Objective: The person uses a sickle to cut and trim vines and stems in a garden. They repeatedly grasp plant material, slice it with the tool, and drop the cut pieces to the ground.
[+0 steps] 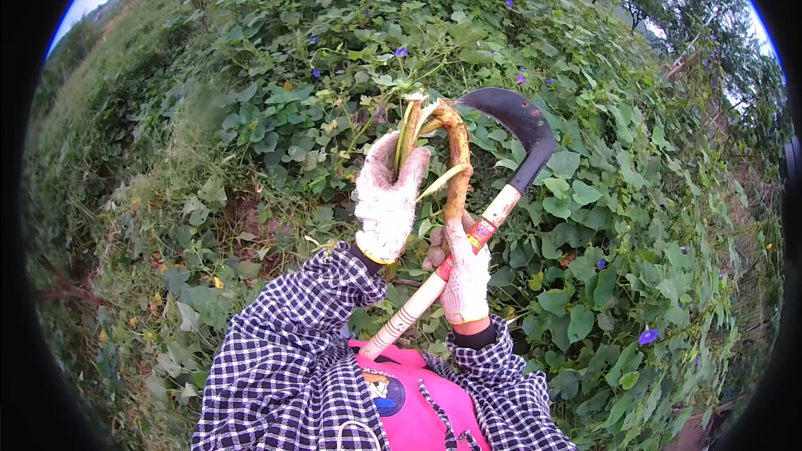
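Observation:
My left hand (390,200), in a dirty white knitted glove, closes around upright greenish stems (407,128) with torn, split tops. From there a thick brown plant stalk (459,144) arches over and runs down into my right hand (465,279), also gloved. A short pale side shoot (445,181) sticks out of the stalk towards the left. The right hand also grips the pale wooden handle (407,319) of a sickle, which slants across in front of my chest. Its dark hooked blade (532,131) points up and curves left, the tip close to the bend of the stalk.
Dense leafy vines (376,25) cover the slope ahead and to the right, with purple flowers (648,336) among them. Dry grass and low weeds (182,181) lie to the left. Trees (683,0) stand at the far right.

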The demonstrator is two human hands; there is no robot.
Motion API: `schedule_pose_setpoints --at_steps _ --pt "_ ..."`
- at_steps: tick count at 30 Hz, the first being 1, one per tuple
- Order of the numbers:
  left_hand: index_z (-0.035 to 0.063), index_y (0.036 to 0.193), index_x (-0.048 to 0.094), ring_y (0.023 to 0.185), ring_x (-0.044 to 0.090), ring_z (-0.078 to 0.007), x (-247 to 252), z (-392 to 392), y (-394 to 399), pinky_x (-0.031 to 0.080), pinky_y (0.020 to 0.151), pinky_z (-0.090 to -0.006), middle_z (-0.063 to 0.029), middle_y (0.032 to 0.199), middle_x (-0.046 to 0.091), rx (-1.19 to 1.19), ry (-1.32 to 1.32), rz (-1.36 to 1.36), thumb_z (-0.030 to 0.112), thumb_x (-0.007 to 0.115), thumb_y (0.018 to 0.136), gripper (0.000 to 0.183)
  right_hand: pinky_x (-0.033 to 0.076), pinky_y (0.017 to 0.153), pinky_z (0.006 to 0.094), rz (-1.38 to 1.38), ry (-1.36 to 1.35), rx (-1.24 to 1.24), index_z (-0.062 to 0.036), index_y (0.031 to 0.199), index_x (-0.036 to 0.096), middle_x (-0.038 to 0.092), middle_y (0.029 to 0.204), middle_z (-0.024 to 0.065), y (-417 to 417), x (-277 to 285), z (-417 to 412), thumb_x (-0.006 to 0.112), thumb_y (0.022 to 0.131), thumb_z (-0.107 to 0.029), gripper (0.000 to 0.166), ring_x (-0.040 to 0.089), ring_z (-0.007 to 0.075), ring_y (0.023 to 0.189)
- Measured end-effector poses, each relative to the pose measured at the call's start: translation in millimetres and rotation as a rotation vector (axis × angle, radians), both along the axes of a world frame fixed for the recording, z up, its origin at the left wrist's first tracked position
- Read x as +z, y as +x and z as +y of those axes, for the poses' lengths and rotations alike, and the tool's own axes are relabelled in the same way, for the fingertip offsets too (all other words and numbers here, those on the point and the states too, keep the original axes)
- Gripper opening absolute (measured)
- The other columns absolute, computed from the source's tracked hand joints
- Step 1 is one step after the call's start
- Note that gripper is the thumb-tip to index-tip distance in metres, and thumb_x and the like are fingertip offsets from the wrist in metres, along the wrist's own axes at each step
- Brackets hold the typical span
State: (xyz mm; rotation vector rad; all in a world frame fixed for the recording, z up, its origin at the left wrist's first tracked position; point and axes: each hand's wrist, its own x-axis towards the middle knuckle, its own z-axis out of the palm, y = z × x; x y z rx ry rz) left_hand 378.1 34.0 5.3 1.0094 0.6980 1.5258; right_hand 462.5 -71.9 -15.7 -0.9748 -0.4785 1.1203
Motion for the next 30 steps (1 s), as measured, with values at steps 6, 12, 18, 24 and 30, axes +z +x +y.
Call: schedule_pose_setpoints --at_steps 6,12,18,24,30 --pt "0.0020 0.143 0.046 0.107 0.062 -0.0145 0 8 26 0.054 0.086 -0.0263 -0.0114 0.123 0.064 -0.050 -0.005 -0.108 0.002 0.071 0.094 0.055 0.050 0.055 0.0264 0.256 0.042 -0.077 -0.0077 0.143 0.047 0.059 0.085 0.0012 -26 -11 7 0.063 0.102 -0.022 0.046 0.054 0.0083 0.062" --pt "0.0034 0.145 0.045 0.112 0.061 -0.0175 -14 34 8 0.055 0.092 -0.0304 -0.0125 0.127 0.061 -0.084 0.167 0.172 0.007 0.074 0.093 0.060 0.051 0.055 0.0259 0.049 0.013 -0.111 -0.0062 0.139 0.051 0.059 0.084 0.0013 -1 -20 12 0.064 0.101 -0.021 0.043 0.054 0.0086 0.062" --pt "0.0092 0.147 0.049 0.111 0.068 -0.0248 -32 24 -64 0.053 0.097 -0.0365 -0.0150 0.127 0.066 -0.108 0.358 1.019 0.036 0.076 0.092 0.067 0.047 0.054 0.0232 -0.288 0.020 -0.316 0.0004 0.141 0.051 0.062 0.082 0.0022 41 -27 10 0.064 0.101 -0.016 0.045 0.053 0.0069 0.059" --pt "0.0039 0.118 0.065 0.072 0.064 -0.0141 -51 30 -77 0.051 0.068 -0.0316 -0.0005 0.081 0.068 -0.348 -0.009 0.796 0.040 0.066 0.098 0.041 0.046 0.056 0.0218 -0.427 0.033 -0.257 0.0018 0.140 0.052 0.061 0.083 0.0016 33 -22 -4 0.066 0.099 -0.018 0.048 0.053 0.0060 0.061" --pt "0.0123 0.086 0.053 0.044 0.034 -0.0068 -38 -38 -54 0.025 0.040 -0.0239 0.0055 0.059 0.041 -0.708 -0.349 0.181 0.057 0.055 0.102 0.047 0.049 0.062 0.0234 -0.338 0.136 -0.232 0.0004 0.136 0.054 0.062 0.087 0.0024 28 -23 -1 0.067 0.098 -0.018 0.045 0.055 0.0079 0.067"
